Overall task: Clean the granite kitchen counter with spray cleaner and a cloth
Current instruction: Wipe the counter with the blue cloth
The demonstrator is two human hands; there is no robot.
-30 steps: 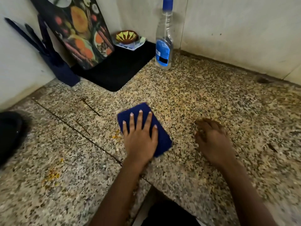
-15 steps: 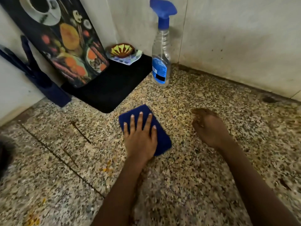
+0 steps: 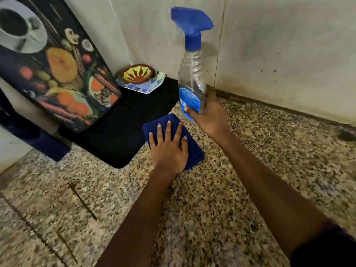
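Granite counter (image 3: 250,170) fills most of what we see, speckled tan and black. We take the spray bottle (image 3: 190,74) as our landmark: it stands upright near the wall, clear-bodied with a blue trigger head. Our right hand (image 3: 210,116) wraps its lower part, thumb across the blue label, fingers curled behind. Just below and left of the bottle, the blue cloth (image 3: 192,151) lies flat on the granite under our left hand (image 3: 169,149), fingers straight and spread. Left of the bottle sits a black mat (image 3: 123,128) carrying a painted bowl (image 3: 137,74).
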